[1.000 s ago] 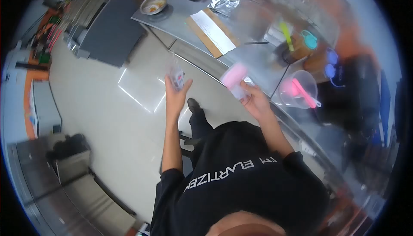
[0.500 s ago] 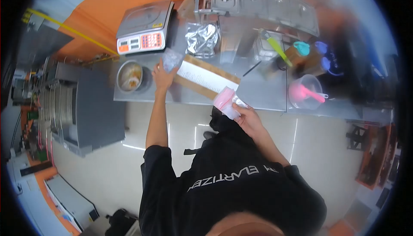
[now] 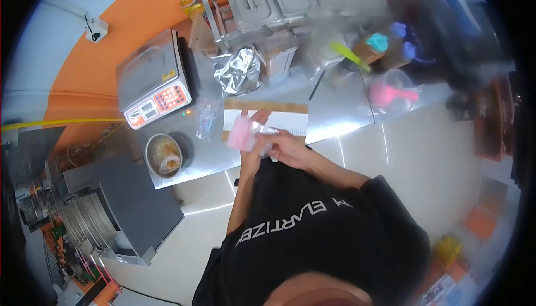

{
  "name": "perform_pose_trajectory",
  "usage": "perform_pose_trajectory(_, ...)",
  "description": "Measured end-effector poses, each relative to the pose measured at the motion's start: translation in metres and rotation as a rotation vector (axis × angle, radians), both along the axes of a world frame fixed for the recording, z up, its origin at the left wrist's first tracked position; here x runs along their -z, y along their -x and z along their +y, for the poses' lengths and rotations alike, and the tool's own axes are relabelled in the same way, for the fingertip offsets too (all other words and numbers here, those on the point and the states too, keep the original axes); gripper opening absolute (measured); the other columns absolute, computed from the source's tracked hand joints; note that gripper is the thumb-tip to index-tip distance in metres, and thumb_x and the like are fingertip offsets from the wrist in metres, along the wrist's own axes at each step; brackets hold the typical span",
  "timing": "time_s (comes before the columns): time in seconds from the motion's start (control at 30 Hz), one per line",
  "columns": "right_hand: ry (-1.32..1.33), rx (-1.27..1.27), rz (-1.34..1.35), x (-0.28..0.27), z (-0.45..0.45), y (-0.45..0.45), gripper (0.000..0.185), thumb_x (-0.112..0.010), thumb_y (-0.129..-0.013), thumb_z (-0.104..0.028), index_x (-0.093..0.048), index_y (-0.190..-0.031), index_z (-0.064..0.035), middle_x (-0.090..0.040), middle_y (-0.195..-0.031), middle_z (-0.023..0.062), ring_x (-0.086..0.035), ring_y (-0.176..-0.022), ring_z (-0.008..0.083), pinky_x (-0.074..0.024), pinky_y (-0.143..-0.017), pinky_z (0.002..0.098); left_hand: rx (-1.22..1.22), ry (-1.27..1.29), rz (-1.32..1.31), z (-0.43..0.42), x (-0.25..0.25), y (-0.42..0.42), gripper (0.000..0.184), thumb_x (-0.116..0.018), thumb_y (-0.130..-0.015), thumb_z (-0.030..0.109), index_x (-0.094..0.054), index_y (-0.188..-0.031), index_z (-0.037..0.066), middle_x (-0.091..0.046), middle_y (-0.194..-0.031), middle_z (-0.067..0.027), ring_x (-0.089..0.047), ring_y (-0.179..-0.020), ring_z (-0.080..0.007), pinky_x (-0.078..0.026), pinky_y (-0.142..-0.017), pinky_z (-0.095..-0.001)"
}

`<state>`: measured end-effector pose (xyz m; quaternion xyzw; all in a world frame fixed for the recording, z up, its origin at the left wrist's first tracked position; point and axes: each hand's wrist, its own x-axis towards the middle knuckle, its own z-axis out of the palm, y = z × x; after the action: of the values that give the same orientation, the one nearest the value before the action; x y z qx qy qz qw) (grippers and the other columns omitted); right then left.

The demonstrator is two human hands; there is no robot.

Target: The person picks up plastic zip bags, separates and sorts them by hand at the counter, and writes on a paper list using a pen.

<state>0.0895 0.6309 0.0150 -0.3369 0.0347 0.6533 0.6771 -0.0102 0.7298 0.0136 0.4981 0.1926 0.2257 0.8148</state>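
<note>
Grey steel worktop (image 3: 341, 115): two-handed handling at near edge.
White-and-silver digital scale (image 3: 149, 69) left; brown board (image 3: 296, 107) with white printed sheet (image 3: 290, 121) centre. Pink-and-clear plastic packet (image 3: 241, 133) overlaps the sheet in view: right hand (image 3: 291, 150) pinches its right end; left hand (image 3: 252, 158) partly behind it, fingers extended, grip hidden, cannot tell. Step, as judged: two-handed hold on packet; next move calls for steady fingertips.

White capitals (image 3: 293, 220) reading "M ELARTIZE", upside down from my remote view, cross a black shirt (image 3: 335, 244), the word's ends unclear. On the tabletop (image 3: 341, 113), I cannot make out the scale's panel (image 3: 158, 106) or yellow sticker (image 3: 168, 75) near the left edge, or the print on a white sheet (image 3: 291, 122) by the front edge.
</note>
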Motion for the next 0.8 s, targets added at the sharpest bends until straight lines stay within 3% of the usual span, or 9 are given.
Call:
perform_pose_trajectory(0.07, 0.108, 0.103, -0.075, 0.003, 0.013, 0.009, 0.031, -0.065, -0.098, -0.016, -0.059, -0.125, -0.0021, -0.066, -0.112, 0.004, -0.066, -0.099, 0.012, -0.0545, -0.083, 0.0268, -0.036, 0.233, 0.038, 0.015, 0.006, -0.005, 0.086, -0.065, -0.092, 0.032, -0.02, -0.158, 0.002, -0.048, -0.146, -0.0167, -0.053, -0.13, -0.0304, -0.046, -0.105, -0.0406)
perform_pose_trajectory(0.17, 0.245, 0.197, -0.324, -0.03, 0.03, 0.013, 0.031, -0.071, -0.095, -0.021, -0.065, -0.117, -0.001, -0.068, -0.1, 0.0011, -0.059, -0.077, 0.0054, -0.0478, -0.063, 0.0202, 0.057, 0.356, -0.281, 0.035, 0.003, -0.006, 0.068, -0.054, -0.099, 0.027, -0.026, -0.156, 0.002, -0.056, -0.136, -0.017, -0.059, -0.12, -0.0297, -0.049, -0.101, -0.0419)
perform_pose_trajectory(0.27, 0.338, 0.266, -0.498, -0.028, 0.039, 0.029, 0.033, -0.073, -0.094, -0.024, -0.067, -0.116, -0.0006, -0.068, -0.096, 0.0027, -0.06, -0.075, 0.0059, -0.0474, -0.058, 0.0205, 0.003, 0.453, -0.051, 0.052, -0.027, -0.005, 0.061, -0.051, -0.099, 0.02, -0.032, -0.153, 0.002, -0.059, -0.131, -0.0189, -0.061, -0.116, -0.0307, -0.049, -0.1, -0.0431)
perform_pose_trajectory(0.33, 0.34, 0.312, -0.513, -0.022, 0.044, 0.038, 0.035, -0.074, -0.093, -0.026, -0.067, -0.116, -0.0005, -0.068, -0.095, 0.0039, -0.059, -0.072, 0.0058, -0.0468, -0.056, 0.0205, 0.059, 0.412, -0.083, 0.06, -0.018, -0.005, 0.06, -0.051, -0.097, 0.017, -0.033, -0.152, 0.001, -0.059, -0.13, -0.0201, -0.061, -0.117, -0.0313, -0.05, -0.1, -0.0432)
perform_pose_trajectory(0.43, 0.397, 0.22, -0.63, -0.023, 0.047, 0.039, 0.036, -0.075, -0.092, -0.028, -0.068, -0.114, 0.0006, -0.069, -0.094, 0.0054, -0.058, -0.066, 0.0074, -0.0476, -0.055, 0.0218, 0.041, 0.487, -0.054, 0.072, -0.011, -0.002, 0.057, -0.049, -0.093, 0.009, -0.039, -0.147, -0.002, -0.061, -0.128, -0.0225, -0.061, -0.118, -0.0338, -0.05, -0.101, -0.0448)
perform_pose_trajectory(0.53, 0.48, -0.004, -0.969, -0.019, 0.046, 0.035, 0.041, -0.075, -0.092, -0.029, -0.066, -0.117, 0.0028, -0.069, -0.096, 0.0079, -0.06, -0.063, 0.0105, -0.0496, -0.056, 0.0239, 0.044, 0.57, -0.012, 0.095, -0.004, 0.007, 0.052, -0.05, -0.09, 0.005, -0.045, -0.14, -0.005, -0.061, -0.128, -0.0232, -0.063, -0.117, -0.0357, -0.05, -0.102, -0.0473)
perform_pose_trajectory(0.63, 0.355, 0.157, -0.835, -0.014, 0.051, 0.037, 0.043, -0.075, -0.092, -0.027, -0.063, -0.12, 0.0042, -0.069, -0.098, 0.0105, -0.063, -0.067, 0.013, -0.0504, -0.057, 0.0252, 0.1, 0.516, 0.079, 0.111, -0.004, 0.019, 0.052, -0.051, -0.089, 0.004, -0.046, -0.14, -0.005, -0.062, -0.126, -0.0229, -0.063, -0.116, -0.0356, -0.05, -0.102, -0.0476)
perform_pose_trajectory(0.8, 0.296, 0.243, -0.774, -0.013, 0.06, 0.036, 0.047, -0.073, -0.093, -0.019, -0.055, -0.131, 0.0032, -0.066, -0.102, 0.0095, -0.069, -0.08, 0.0176, -0.0563, -0.067, 0.0265, 0.061, 0.702, 0.044, 0.127, 0.015, 0.03, 0.052, -0.052, -0.089, 0.009, -0.047, -0.139, -0.004, -0.062, -0.126, -0.0219, -0.063, -0.115, -0.0359, -0.051, -0.101, -0.0491)
